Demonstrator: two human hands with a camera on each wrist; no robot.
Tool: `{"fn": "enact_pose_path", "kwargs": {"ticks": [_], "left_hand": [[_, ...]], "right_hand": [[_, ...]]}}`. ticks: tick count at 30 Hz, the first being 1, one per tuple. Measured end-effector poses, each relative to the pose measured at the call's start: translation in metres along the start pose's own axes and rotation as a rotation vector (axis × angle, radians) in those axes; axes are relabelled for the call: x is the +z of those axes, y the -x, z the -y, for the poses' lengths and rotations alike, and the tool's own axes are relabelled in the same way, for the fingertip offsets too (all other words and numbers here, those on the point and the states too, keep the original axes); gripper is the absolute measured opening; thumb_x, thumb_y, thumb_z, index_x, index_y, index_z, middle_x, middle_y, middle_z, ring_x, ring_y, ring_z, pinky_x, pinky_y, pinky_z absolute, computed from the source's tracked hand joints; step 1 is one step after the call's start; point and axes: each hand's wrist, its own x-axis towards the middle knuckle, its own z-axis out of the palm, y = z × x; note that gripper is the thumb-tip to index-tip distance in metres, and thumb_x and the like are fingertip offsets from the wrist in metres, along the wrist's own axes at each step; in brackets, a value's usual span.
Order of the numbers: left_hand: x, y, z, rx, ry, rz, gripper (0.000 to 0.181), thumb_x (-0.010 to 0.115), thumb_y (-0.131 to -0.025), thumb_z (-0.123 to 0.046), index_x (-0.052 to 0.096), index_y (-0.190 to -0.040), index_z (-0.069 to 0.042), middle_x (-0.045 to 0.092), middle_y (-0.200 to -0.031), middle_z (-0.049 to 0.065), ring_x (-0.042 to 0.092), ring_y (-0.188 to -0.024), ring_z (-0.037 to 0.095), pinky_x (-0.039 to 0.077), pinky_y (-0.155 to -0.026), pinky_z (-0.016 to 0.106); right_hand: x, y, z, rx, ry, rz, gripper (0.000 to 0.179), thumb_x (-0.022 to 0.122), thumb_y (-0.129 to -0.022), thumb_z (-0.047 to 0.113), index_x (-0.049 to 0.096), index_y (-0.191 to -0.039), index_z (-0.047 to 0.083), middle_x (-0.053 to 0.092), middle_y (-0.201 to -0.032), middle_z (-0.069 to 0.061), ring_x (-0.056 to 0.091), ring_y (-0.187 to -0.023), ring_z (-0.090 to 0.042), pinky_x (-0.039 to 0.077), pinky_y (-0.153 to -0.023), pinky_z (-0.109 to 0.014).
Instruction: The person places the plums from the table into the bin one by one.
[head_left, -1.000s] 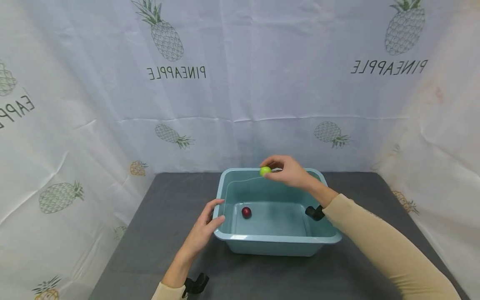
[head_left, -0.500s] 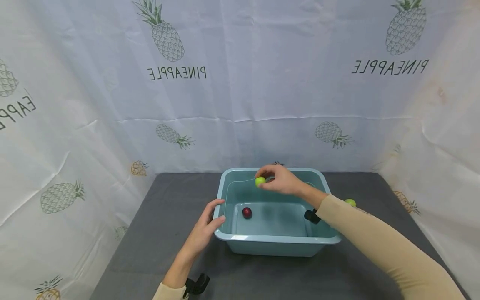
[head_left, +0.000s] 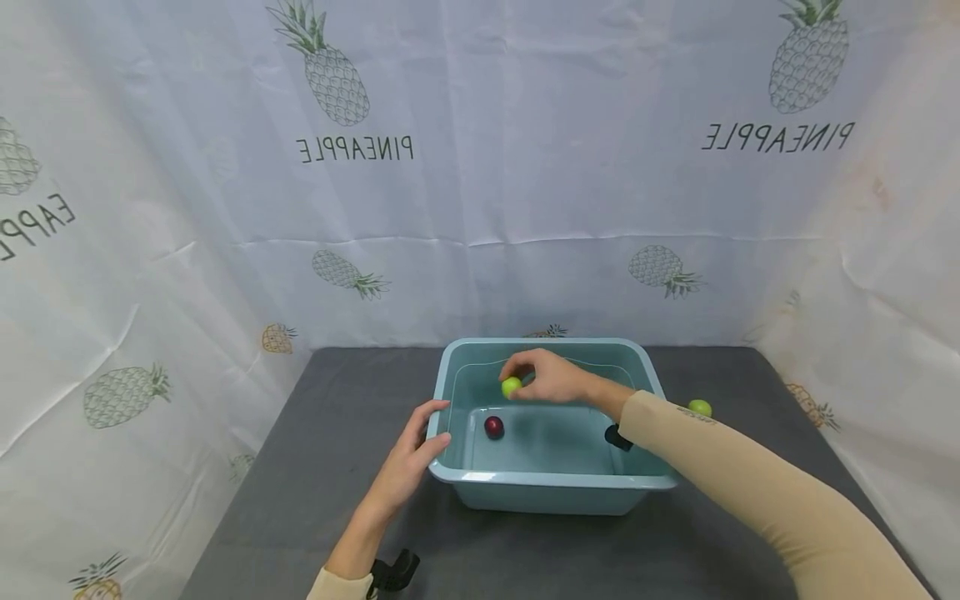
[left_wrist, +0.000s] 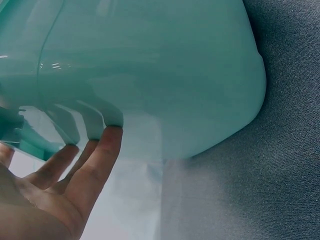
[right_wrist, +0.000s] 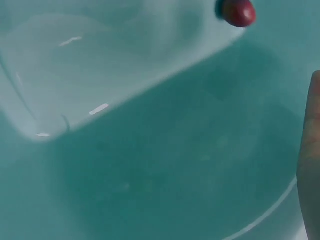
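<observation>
A light-blue plastic basin (head_left: 540, 480) stands on the dark table. My left hand (head_left: 408, 458) holds its left rim; in the left wrist view the fingers (left_wrist: 95, 170) press against the outer wall. Inside the basin, above its floor, my right hand (head_left: 551, 379) pinches a small round lime-green fruit (head_left: 512, 387) between thumb and fingers. A small dark red round fruit (head_left: 494, 427) lies on the basin floor to the left; the right wrist view also catches this red fruit (right_wrist: 239, 12). The held fruit is outside that wrist view.
Another lime-green round fruit (head_left: 700, 407) sits on the table right of the basin, just beyond the right sleeve (head_left: 720, 450). Behind the grey table (head_left: 300, 467) hangs a white pineapple-print curtain (head_left: 480, 167), which also closes off both sides.
My right hand has come down and slightly left with the green fruit, from rim height into the basin. The sleeve's shift has uncovered the other green fruit. My left hand has stayed put.
</observation>
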Motion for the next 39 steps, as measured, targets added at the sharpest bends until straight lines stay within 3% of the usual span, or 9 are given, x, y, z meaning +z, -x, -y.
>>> {"fn": "enact_pose_path", "kwargs": {"ticks": [7,17,26,32,39], "left_hand": [[0.001,-0.001,0.001,-0.005,-0.012,-0.007,0.045,0.055,-0.105,-0.023,0.043,-0.149,-0.024,0.040,-0.153,0.017,0.046,-0.130,0.045,0.043,-0.097,0.049],[0.001,-0.001,0.001,0.001,-0.013,-0.007,0.046,0.056,-0.105,-0.025,0.043,-0.149,-0.023,0.040,-0.154,0.017,0.046,-0.131,0.044,0.043,-0.098,0.050],[0.002,-0.002,0.001,0.009,-0.029,-0.013,0.045,0.055,-0.105,-0.019,0.044,-0.148,-0.022,0.040,-0.153,0.017,0.046,-0.131,0.043,0.042,-0.100,0.052],[0.002,-0.001,0.001,0.007,-0.036,-0.020,0.045,0.056,-0.104,-0.025,0.044,-0.148,-0.023,0.042,-0.152,0.017,0.049,-0.128,0.041,0.043,-0.098,0.051],[0.001,-0.001,0.001,0.008,-0.042,-0.021,0.045,0.056,-0.104,-0.024,0.044,-0.148,-0.023,0.042,-0.151,0.016,0.049,-0.128,0.037,0.041,-0.100,0.052]], "right_hand": [[0.007,-0.001,-0.006,0.037,-0.014,0.032,0.033,0.072,-0.092,0.014,0.067,-0.122,0.001,0.066,-0.115,-0.002,0.063,-0.107,-0.020,0.050,-0.096,-0.040],[0.012,-0.004,-0.010,0.088,-0.130,0.103,0.035,0.076,-0.090,0.012,0.068,-0.121,-0.002,0.068,-0.112,-0.003,0.066,-0.103,-0.021,0.054,-0.091,-0.037],[0.012,-0.002,-0.008,0.117,-0.244,0.129,0.036,0.071,-0.094,0.008,0.063,-0.126,-0.006,0.062,-0.127,-0.026,0.065,-0.111,-0.026,0.053,-0.093,-0.039],[0.005,0.000,0.001,0.123,-0.272,0.095,0.027,0.068,-0.097,0.012,0.067,-0.122,0.002,0.064,-0.124,-0.023,0.065,-0.109,-0.036,0.052,-0.094,-0.050],[-0.012,0.004,0.022,0.092,-0.299,0.061,0.024,0.069,-0.098,0.014,0.068,-0.119,0.004,0.067,-0.116,-0.010,0.067,-0.105,-0.030,0.053,-0.092,-0.051]]}}
